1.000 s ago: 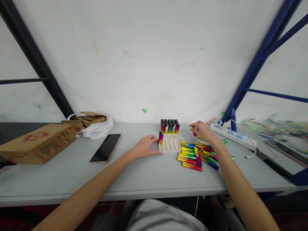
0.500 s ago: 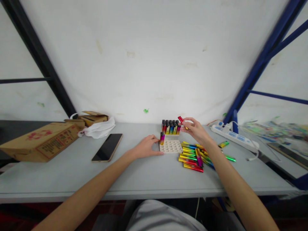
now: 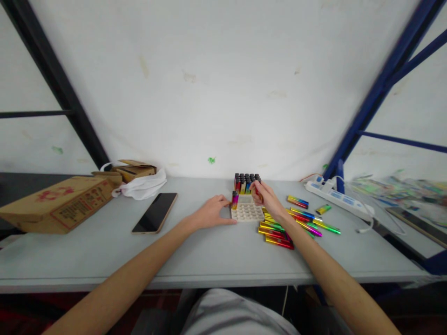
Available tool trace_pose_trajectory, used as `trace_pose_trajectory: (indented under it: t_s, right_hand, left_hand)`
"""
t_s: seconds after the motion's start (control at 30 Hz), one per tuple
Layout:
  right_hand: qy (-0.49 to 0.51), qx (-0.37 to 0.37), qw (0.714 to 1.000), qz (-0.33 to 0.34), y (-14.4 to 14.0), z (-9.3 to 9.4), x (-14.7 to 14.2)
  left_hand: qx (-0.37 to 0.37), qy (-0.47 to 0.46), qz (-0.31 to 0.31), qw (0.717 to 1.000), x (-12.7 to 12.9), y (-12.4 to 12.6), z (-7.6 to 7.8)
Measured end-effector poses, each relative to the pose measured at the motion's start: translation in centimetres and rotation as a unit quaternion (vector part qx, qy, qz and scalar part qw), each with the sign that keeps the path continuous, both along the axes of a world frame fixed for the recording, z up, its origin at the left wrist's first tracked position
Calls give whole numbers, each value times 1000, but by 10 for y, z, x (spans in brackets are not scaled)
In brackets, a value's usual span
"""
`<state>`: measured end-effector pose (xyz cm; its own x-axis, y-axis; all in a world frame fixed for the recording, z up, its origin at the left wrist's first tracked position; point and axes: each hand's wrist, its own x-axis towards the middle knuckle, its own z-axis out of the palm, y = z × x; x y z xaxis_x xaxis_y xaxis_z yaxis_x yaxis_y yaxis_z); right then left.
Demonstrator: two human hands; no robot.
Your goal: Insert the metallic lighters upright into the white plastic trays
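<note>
A white tray (image 3: 247, 214) with rows of round holes lies on the table, and one purple-and-yellow lighter (image 3: 235, 200) stands upright at its left back corner. My left hand (image 3: 211, 211) grips the tray's left side, thumb at the front corner and fingertips near that lighter. Above the tray's right back part is my right hand (image 3: 267, 197), its fingers closed in a pinch around a red lighter (image 3: 257, 191) that is mostly hidden. Behind stands a block of upright lighters (image 3: 242, 182) with black tops. Loose shiny lighters (image 3: 277, 237) lie in a heap, partly under my right forearm.
A phone (image 3: 155, 213) lies left of my left hand. Further left are a cardboard box (image 3: 59, 202), a smaller open box (image 3: 136, 172) and a white plastic bag (image 3: 145, 186). A power strip (image 3: 338, 200) with cables lies at the right, near a blue metal post (image 3: 370, 93).
My right hand has moved left and down with the red lighter, from beside the upright lighters to over the tray. My left hand keeps its place.
</note>
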<state>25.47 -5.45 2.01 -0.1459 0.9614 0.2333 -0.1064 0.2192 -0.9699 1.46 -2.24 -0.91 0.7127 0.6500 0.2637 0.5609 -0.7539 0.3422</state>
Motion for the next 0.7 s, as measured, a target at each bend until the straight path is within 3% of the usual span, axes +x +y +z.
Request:
trace_pose_trajectory:
  t_s: [0.1,0.27,0.7]
  right_hand:
    - [7,-67,998,-5,-2,-2,-6]
    - [-27,-132,986,-100,-4,-9,-14]
    - [-55,-147,979,-129,-8,-8,-21]
  left_hand:
    - [2,-3,0,1000,0,1,-1]
    - [9,-4,-7,1000,-1,4,-4]
    - [6,-8,-9,1000,-1,4,-4]
